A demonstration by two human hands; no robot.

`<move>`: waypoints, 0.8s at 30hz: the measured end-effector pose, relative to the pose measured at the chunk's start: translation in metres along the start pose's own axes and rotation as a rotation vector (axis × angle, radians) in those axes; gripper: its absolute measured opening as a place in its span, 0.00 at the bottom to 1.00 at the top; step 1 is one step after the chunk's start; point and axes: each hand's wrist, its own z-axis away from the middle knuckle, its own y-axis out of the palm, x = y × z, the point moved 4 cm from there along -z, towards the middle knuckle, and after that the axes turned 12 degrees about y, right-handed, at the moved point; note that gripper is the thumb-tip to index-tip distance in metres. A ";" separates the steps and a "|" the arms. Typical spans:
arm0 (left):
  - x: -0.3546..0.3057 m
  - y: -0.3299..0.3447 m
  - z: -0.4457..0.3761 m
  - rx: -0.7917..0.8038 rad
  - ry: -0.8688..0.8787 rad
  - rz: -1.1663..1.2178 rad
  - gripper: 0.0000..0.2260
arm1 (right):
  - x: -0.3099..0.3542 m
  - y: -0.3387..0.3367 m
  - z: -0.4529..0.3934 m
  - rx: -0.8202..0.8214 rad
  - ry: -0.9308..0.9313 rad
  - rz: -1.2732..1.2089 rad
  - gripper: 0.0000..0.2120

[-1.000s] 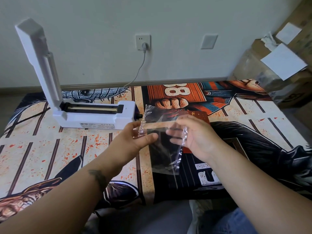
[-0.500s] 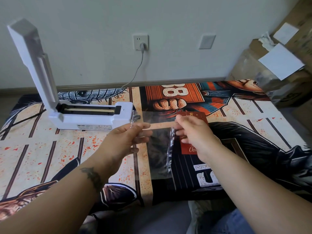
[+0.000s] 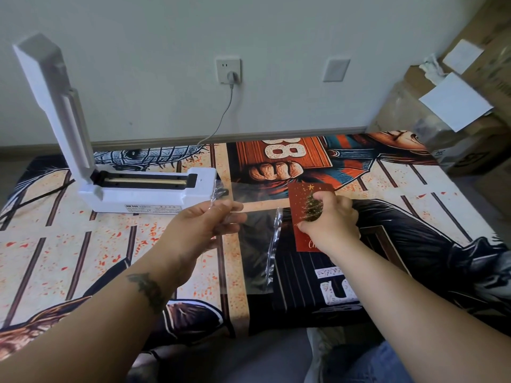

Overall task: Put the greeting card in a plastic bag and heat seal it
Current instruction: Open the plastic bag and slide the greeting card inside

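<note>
A clear plastic bag (image 3: pixel 257 244) hangs over the printed mat, pinched at its upper left edge by my left hand (image 3: pixel 204 225). To its right, my right hand (image 3: pixel 329 222) grips a red greeting card (image 3: pixel 307 200) with a gold Christmas tree; the card's lower part is hidden behind the fingers. The card is just right of the bag, outside it. A white heat sealer (image 3: pixel 143 189) stands at the back left, its lid raised upright and its sealing strip exposed.
A printed mat (image 3: pixel 83 244) covers the low surface. The sealer's cord runs to a wall socket (image 3: pixel 228 70). Cardboard boxes (image 3: pixel 453 114) with white paper sheets are stacked at the right. My knees show at the bottom edge.
My right hand let go of the bag, moved right and took hold of the red card. My left hand keeps the bag, which now hangs flatter.
</note>
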 end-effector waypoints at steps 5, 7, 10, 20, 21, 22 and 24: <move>-0.002 -0.001 0.001 0.002 0.011 -0.014 0.11 | 0.000 0.002 -0.001 0.009 0.022 -0.008 0.39; -0.002 -0.002 0.001 -0.007 0.016 -0.017 0.10 | 0.000 0.002 0.000 0.016 0.037 -0.015 0.41; -0.002 -0.003 0.000 -0.015 0.019 -0.012 0.09 | 0.000 0.004 0.000 0.037 0.051 -0.091 0.44; -0.002 -0.008 -0.002 -0.060 0.029 0.022 0.09 | 0.008 -0.007 0.003 0.100 0.113 -0.651 0.43; -0.003 -0.008 -0.002 -0.066 0.032 0.019 0.09 | 0.009 -0.008 0.003 0.138 0.128 -0.721 0.39; -0.004 -0.008 -0.002 -0.071 0.038 0.016 0.09 | 0.010 -0.009 0.003 0.168 0.133 -0.771 0.33; -0.005 -0.008 -0.002 -0.083 0.055 0.015 0.09 | 0.015 -0.012 0.003 0.193 0.094 -0.792 0.16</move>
